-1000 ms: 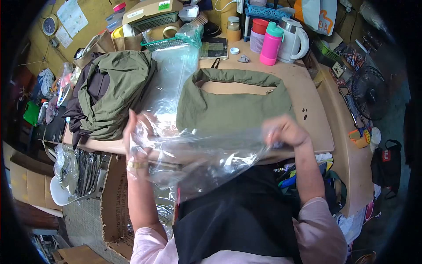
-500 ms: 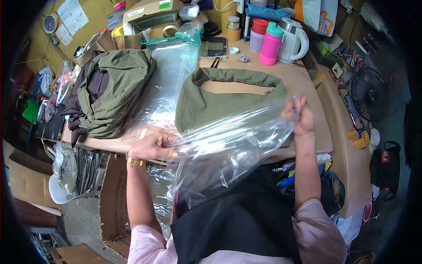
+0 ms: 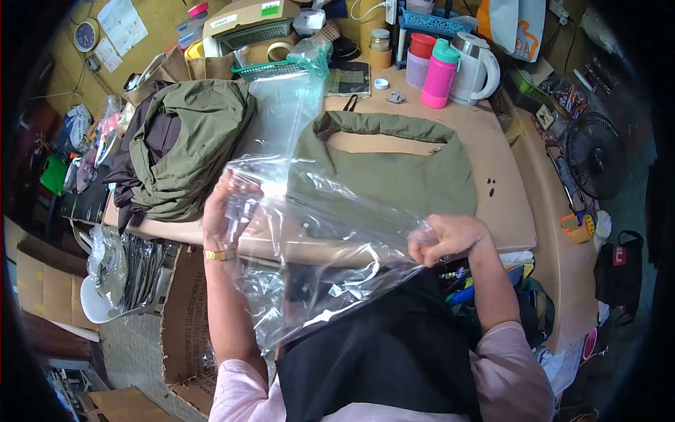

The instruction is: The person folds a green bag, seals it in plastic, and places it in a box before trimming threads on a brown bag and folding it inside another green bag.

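Observation:
A clear plastic bag (image 3: 337, 232) is stretched between my two hands above the table's front edge. My left hand (image 3: 228, 200), with a gold watch at its wrist, is raised at the bag's left end; its fingers are closed on the film, partly behind it. Closed in a fist, my right hand (image 3: 453, 239) grips the right end. Behind the bag, an olive fabric bag (image 3: 394, 172) with a wide handle opening lies flat. A heap of olive and dark cloth pieces (image 3: 193, 148) lies to the left. Between them are flat clear plastic sheets (image 3: 281, 112).
At the back stand a pink bottle (image 3: 436, 77), an electric kettle (image 3: 472, 67) and a green basket (image 3: 271, 70). A black fan (image 3: 590, 151) is at the right. Below the table's left side are a cardboard box (image 3: 184, 316) and a white chair (image 3: 98, 302) with packaged items.
My left hand has risen, while my right hand has come down and slightly left. The plastic bag has tilted with them, its left side now higher. The fabric bag stays on the table.

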`<state>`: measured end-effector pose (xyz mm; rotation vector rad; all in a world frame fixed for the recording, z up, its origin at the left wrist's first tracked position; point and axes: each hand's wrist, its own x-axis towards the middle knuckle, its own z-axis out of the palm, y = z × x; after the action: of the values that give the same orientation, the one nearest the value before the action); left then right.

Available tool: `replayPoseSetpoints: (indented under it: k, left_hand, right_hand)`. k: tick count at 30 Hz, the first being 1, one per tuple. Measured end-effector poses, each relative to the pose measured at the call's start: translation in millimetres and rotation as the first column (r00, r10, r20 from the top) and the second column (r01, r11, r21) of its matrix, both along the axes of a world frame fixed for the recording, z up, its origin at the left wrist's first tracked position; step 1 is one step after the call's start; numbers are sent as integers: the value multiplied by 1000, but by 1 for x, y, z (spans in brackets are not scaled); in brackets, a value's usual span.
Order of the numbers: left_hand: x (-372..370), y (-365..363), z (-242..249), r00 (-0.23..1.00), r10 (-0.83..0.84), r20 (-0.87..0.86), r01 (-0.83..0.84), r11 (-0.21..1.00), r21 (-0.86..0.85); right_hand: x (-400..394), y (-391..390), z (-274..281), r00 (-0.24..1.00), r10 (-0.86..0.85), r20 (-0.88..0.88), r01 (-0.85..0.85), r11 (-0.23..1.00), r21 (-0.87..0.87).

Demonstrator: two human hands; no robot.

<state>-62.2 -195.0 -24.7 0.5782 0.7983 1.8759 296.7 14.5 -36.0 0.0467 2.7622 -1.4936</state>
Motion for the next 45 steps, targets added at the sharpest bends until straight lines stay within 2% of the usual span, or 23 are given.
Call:
replayPoseSetpoints:
  k: [2, 3, 4, 5, 7, 8, 9, 10, 12, 14, 16, 18, 21, 26, 29, 30, 32, 34, 36, 38, 41, 44, 45]
  left_hand:
    - [-20, 0, -25, 919, -281, 277, 236, 954, 186]
    - [-14, -7, -31, 876, -211, -434, 114, 964, -238]
    - [3, -7, -22, 331, -335, -882, -271, 862, -429]
    - [14, -7, -6, 403, -549, -732, 350, 831, -431]
    - [-1, 2, -34, 496, -376, -782, 39, 910, -413]
    - [-24, 6, -60, 510, -12, -860, -131, 987, -91]
    - [-7, 7, -30, 985, 56, -161, -74, 991, -108]
    - [-6, 6, -20, 986, 116, 121, -110, 993, -51]
    - [-37, 1, -52, 893, -366, 262, 335, 929, 157]
    - [14, -6, -41, 994, 29, 103, 0, 962, -273]
    - [10, -8, -25, 317, -573, -756, 357, 810, -464]
    - [8, -8, -29, 492, -579, -651, 211, 804, -555]
    - [-27, 1, -50, 1000, 6, 12, -7, 999, 36]
    - [9, -13, -41, 980, -120, 160, 152, 967, -204]
    - [11, -16, -39, 457, -532, -713, -34, 791, -611]
    - [5, -15, -38, 455, -533, -714, -34, 790, -612]
    - [-15, -11, -34, 998, -19, 57, 26, 991, -128]
    - [-23, -9, -45, 990, 131, 50, -128, 990, -61]
    - [-29, -14, -53, 811, -423, 404, 348, 904, 247]
    - [17, -31, -30, 999, -6, -47, -6, 965, -264]
    - [22, -23, -38, 544, -695, -470, 277, 677, -682]
    - [-12, -22, -56, 972, -49, -228, 3, 980, -200]
    - [-14, -21, -36, 999, 39, 22, -33, 979, -202]
  right_hand:
    - [-4, 3, -20, 921, -122, -370, -59, 895, -442]
    - [-13, -6, -11, 704, -575, -417, 61, 635, -770]
    - [-12, 5, -15, 707, -571, -418, 59, 636, -770]
    - [-10, 24, -23, 742, -544, -391, -172, 409, -896]
    - [-9, 22, -23, 854, -469, -224, -241, 25, -970]
    - [-9, 14, -21, 855, -467, -225, -241, 26, -970]
    - [-9, 9, -18, 955, -136, -262, -94, 703, -705]
    - [-8, 5, -18, 991, 126, -35, -127, 992, -25]
    - [-8, 5, -39, 973, -10, -233, -31, 984, -173]
    - [-11, 9, -39, 903, -166, -396, 30, 944, -328]
    - [-16, 12, -24, 484, -862, -150, 11, 177, -984]
    - [-15, 17, -38, 800, -583, -139, -127, 62, -990]
    - [-16, 12, -42, 993, -24, -118, -15, 947, -321]
    - [-21, 17, -46, 772, -472, -427, -85, 588, -804]
    - [-16, 26, -38, 865, -282, -415, -454, -88, -887]
    - [-16, 21, -36, 864, -283, -417, -456, -88, -886]
    - [-15, 8, -34, 975, -169, -145, 129, 958, -255]
    - [-23, -10, -17, 952, 223, 210, -143, 930, -339]
    - [-19, -4, -18, 954, 261, 149, -206, 929, -307]
    - [-9, 14, -47, 808, -384, -446, -224, 500, -837]
    - [-16, 7, -33, 759, -521, -390, -514, -112, -850]
    - [-13, -7, -42, 951, -223, -214, -261, -209, -943]
    - [-16, -13, -32, 996, -35, -77, -63, 308, -949]
